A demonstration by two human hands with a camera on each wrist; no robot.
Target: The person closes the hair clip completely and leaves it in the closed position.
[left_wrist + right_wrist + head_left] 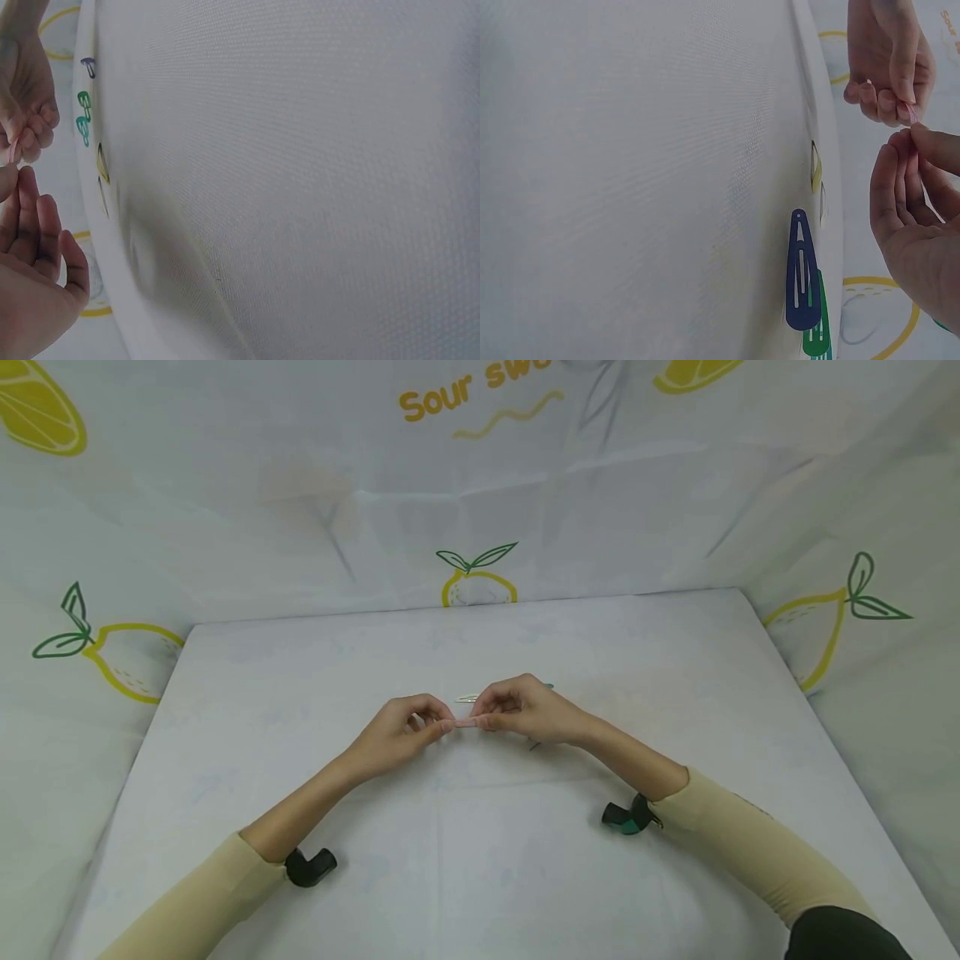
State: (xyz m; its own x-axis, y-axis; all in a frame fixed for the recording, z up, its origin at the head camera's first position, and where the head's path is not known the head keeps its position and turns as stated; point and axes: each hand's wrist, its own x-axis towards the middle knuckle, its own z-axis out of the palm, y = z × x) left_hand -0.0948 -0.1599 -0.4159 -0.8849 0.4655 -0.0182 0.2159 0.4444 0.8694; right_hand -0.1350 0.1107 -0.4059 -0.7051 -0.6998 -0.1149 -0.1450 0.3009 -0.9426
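Over the middle of the table, my left hand [401,731] and my right hand [536,714] pinch opposite ends of a small pink hair clip [466,722]. Fingertips cover both of its ends, so only a short middle strip shows. Just beyond the hands lies a yellow snap hair clip [467,698]. The right wrist view shows a navy snap clip [802,319] on the table below the right hand, overlapping a green one [815,346]. A teal clip [82,124] appears beside the green in the left wrist view.
A white cloth covers the table [480,860]. White curtains with lemon drawings [480,589] rise at its back and sides. Black wrist mounts [309,868] hang under both sleeves, close over the tabletop.
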